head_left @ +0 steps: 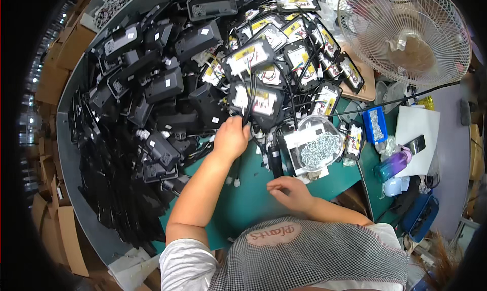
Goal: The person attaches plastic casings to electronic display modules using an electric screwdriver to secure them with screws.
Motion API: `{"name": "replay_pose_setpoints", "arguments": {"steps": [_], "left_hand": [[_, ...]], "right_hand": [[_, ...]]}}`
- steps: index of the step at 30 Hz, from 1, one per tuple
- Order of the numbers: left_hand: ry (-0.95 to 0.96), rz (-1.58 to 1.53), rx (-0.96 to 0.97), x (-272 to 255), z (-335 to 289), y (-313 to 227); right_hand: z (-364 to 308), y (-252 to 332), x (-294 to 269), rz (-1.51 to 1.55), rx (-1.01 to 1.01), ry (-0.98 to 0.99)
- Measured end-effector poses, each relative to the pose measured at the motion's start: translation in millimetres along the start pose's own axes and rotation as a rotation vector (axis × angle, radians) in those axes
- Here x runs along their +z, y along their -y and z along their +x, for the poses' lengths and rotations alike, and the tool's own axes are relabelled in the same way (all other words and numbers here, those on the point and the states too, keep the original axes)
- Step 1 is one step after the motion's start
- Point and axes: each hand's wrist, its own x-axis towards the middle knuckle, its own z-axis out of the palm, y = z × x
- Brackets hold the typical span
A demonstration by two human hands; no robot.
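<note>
Around a green counter (248, 189), in the head view, hemmed in by cardboard boxes (53, 78) at far left and a wire-caged fan (406, 32) at upper right. Heaped on the left with plain black casings (165, 85); piled mid-counter with wired casings (301, 63) bearing yellow-and-white labels. Reaching with the left hand (232, 138) to the black cables (248, 99) along the near edge of that pile, with fingers bent inward; impossible to tell whether clamped on one. Holding the right hand (291, 192) above the counter's near part, with thumb and fingertips close together and nothing visible between them, just below a black cylindrical tool (275, 161). Probably at the step of picking out a wired casing by its cables. Next, likely calls for a sure hold and a gentle draw nearer, without snagging neighbouring cables.
</note>
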Motion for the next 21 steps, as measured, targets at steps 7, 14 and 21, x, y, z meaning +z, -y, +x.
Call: {"name": "replay_pose_setpoints", "arguments": {"steps": [7, 14, 21], "left_hand": [[-0.17, -0.148, -0.124, -23.2, 2.9, 9.8], [-0.231, 0.034, -0.124, -18.2, 83.5, 26.9], [-0.11, 0.124, -0.096, -62.3, 62.3, 17.3]], "right_hand": [[-2.8, -9.1, 3.2, 0.042, 0.0, 0.012], [-10.9, 5.8, 3.0, -0.028, -0.008, -0.021], [-13.3, 13.1, 6.6, -0.04, 0.019, -0.041]]}}
